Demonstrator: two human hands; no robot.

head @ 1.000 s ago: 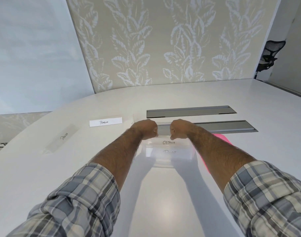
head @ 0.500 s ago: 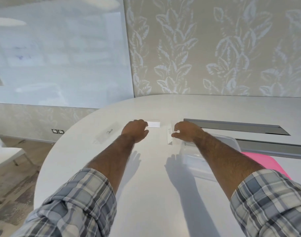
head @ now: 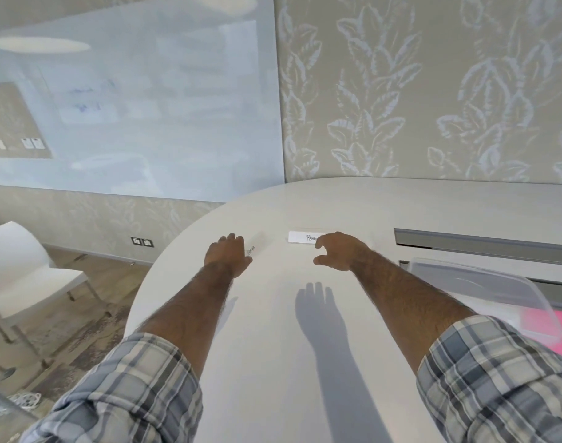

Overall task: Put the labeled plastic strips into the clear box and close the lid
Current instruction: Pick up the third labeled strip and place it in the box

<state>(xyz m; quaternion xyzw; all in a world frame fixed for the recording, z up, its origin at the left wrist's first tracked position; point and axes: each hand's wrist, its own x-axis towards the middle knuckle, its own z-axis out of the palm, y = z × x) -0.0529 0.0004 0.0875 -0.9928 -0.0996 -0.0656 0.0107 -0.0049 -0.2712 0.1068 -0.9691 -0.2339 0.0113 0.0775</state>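
We have moved both hands away from the clear box (head: pixel 484 292), now well right of our fingers. The left hand (head: pixel 227 254) now lies flat, fingers extended, on one labeled strip (head: pixel 252 249) on the table (head: pixel 273 330). The right hand (head: pixel 337 251) hovers, fingers spread and empty, touching the second strip (head: pixel 302 237).

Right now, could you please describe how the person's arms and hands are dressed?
Both forearms are bare and hairy. The left sleeve and right sleeve are a grey, blue and cream plaid shirt, rolled above the elbows. The left hand and right hand are ungloved.
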